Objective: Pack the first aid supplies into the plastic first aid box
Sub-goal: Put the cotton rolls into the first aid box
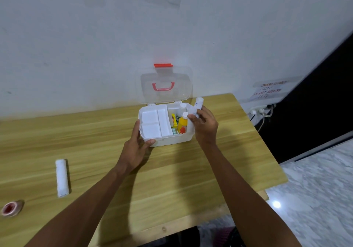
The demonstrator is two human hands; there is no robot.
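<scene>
White wall (76, 46) behind, pale wood surface (95, 132) below it. The first aid box (172, 140) sits at the surface's far side, close to the wall, with its clear lid (166, 78) tipped back upright. A white divider tray (150, 118) fills the box's left part; the right part is open and deep. Left hand (136, 147) holds the box at its front-left corner, thumb on the front wall, the rest up the left side. Right hand (205, 126) is at the box's right rim, fingers (193, 116) closed round a white rolled bandage (197, 105) held roughly upright. Its top end is above the rim and its lower end is hidden, so I cannot tell if it has entered the compartment. A second rolled bandage (62, 178) lies well left of the box, nearer the person, and a tape roll (11, 208) lies farther left again. Inside the box's right part stand a yellow bottle (183, 123) and a white bottle (180, 111), with small packets between them and the tray. Risks, as judged: the compartment looks crowded, so pressing the roll down may topple the yellow bottle. It could also wedge the roll proud of the rim and foul the lid at closing. The box looks light, and a hard push at its right rim could skid or tip it if the left hand slackens. A loose grip might let the roll unwind.
</scene>
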